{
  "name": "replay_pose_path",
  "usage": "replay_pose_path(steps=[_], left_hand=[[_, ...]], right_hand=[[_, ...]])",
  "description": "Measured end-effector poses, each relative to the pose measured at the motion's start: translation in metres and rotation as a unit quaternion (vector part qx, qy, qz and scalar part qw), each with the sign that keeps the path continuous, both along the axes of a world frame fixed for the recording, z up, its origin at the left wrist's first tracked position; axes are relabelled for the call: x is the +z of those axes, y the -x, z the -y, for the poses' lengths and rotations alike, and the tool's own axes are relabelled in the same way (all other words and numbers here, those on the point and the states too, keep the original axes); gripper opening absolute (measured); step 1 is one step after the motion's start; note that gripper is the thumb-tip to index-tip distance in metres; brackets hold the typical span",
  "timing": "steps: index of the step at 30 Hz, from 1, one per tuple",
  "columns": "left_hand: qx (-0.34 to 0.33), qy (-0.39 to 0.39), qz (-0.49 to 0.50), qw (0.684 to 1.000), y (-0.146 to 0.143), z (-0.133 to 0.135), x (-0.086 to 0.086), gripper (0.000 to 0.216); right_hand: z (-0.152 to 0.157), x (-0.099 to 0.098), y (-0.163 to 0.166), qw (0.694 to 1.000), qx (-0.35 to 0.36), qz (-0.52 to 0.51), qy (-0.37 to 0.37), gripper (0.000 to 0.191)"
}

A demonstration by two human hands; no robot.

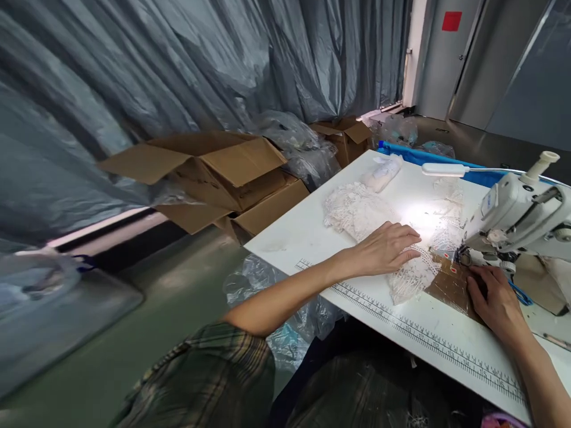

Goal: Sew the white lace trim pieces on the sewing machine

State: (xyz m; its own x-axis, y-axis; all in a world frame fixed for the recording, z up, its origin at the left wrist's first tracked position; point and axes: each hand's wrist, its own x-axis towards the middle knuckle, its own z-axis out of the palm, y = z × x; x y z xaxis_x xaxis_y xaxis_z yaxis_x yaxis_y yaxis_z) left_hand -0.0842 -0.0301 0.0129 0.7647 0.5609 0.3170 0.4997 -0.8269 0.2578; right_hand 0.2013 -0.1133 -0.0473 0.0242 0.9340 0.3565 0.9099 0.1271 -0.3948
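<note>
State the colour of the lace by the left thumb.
The lace is off-white, best seen in the head view.

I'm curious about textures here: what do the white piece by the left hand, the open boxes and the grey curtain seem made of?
White piece: probably lace fabric, matte; its openwork pattern suggests it.
Open boxes: brown cardboard, matte; stiff, folded flaps point to it.
Grey curtain: perhaps plastic sheeting or coated cloth, slightly shiny; its crinkled, light-catching folds leave either open.

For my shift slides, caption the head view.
Left hand on white lace, right hand near the sewing machine.
</note>
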Motion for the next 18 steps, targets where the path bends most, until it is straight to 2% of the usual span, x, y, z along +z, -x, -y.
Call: replay_pose_path(steps=[4,7,10,12,13,15,18], left_hand=[[0.009,0.045,-0.034,0.998,-0.014,-0.015,-0.016,0.022],[0.017,0.055,-0.012,0.998,-0.019,-0.019,-0.025,0.016],[0.033,0.096,0.051,0.994,-0.019,-0.014,-0.021,0.016],[0.061,0.177,0.11,0.976,-0.018,-0.006,-0.012,0.014],[0.071,0.233,0.145,0.959,-0.019,0.0,-0.007,0.012],[0.064,0.351,0.214,0.909,-0.023,0.013,0.001,0.01],[-0.02,0.491,0.267,0.829,-0.034,0.035,0.009,0.017]], right_hand=[[0.001,0.003,0.002,1.0,-0.006,-0.005,0.021,0.045],[0.002,0.007,0.003,0.999,-0.011,-0.019,0.025,0.045],[0.006,0.016,0.007,0.997,-0.001,-0.075,0.024,0.044],[0.009,0.024,0.013,0.984,0.021,-0.157,0.079,0.048],[0.011,0.029,0.017,0.968,0.039,-0.209,0.13,0.051],[0.014,0.036,0.024,0.914,0.087,-0.314,0.242,0.059],[0.017,0.042,0.031,0.829,0.17,-0.425,0.322,0.062]])
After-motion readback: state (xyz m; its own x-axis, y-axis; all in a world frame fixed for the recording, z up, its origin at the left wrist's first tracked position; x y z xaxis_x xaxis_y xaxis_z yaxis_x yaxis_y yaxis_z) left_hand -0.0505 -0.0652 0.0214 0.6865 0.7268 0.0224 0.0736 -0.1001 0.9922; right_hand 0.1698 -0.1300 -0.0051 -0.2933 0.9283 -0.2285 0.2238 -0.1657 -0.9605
